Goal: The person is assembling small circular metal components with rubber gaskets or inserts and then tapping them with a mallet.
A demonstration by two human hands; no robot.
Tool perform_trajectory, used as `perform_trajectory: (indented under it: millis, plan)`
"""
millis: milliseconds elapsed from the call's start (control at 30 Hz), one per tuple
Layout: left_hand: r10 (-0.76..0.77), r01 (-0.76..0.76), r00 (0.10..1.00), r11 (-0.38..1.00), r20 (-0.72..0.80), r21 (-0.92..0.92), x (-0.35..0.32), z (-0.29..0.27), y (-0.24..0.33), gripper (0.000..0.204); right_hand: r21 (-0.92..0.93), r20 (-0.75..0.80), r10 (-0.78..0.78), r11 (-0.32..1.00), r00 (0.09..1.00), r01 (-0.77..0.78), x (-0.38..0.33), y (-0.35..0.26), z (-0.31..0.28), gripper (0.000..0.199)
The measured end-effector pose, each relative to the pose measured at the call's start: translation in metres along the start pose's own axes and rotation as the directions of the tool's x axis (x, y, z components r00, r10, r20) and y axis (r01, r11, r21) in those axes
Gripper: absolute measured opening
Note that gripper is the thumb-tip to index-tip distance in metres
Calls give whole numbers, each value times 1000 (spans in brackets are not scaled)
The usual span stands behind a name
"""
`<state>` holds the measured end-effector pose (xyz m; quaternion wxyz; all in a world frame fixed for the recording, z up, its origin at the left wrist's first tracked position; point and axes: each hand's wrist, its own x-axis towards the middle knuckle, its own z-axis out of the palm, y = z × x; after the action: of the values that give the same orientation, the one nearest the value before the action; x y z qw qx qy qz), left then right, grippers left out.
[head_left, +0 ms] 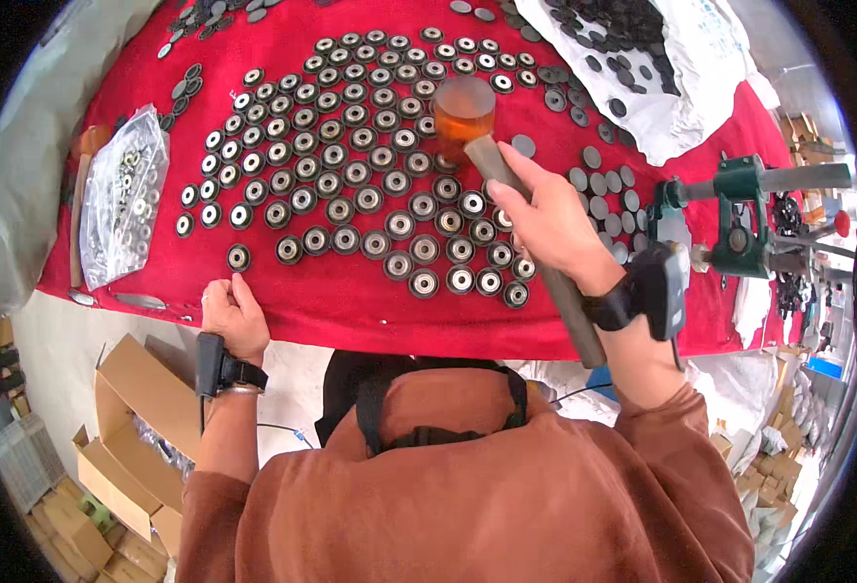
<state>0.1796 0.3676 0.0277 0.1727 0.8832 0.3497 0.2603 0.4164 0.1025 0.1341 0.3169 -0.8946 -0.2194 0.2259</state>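
My right hand is wrapped round the handle of a mallet. Its translucent orange head is over the far right part of a large group of black wheels with metal bearing centres. The long greyish handle runs back past the table's front edge. My left hand rests at that edge with its fingers curled in; whether anything is between them is hidden. Just beyond its fingertips lies a single wheel, a little apart from the rest.
Red cloth covers the table. At the left lie a plastic bag of metal parts and another orange-headed mallet. Grey discs and a green press are at the right. A white sack holds black parts. Below stands an open carton.
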Motion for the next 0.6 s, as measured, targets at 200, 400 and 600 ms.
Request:
perform_trajectory:
  millis: [200,400,600]
  plan:
    - [24,-24,1000,1000,5,2,-1,-2,-3,19,173,-75,-3,985,997,16,-23,-21,-3,53]
    - [60,-60,998,998,35,8,1,-5,0,17,-47,-99,-228,973,968,225,-14,-18,44,51]
    - [57,-57,997,998,55,2,0,-8,-4,17,-30,-82,-126,992,989,123,-22,-36,35,53]
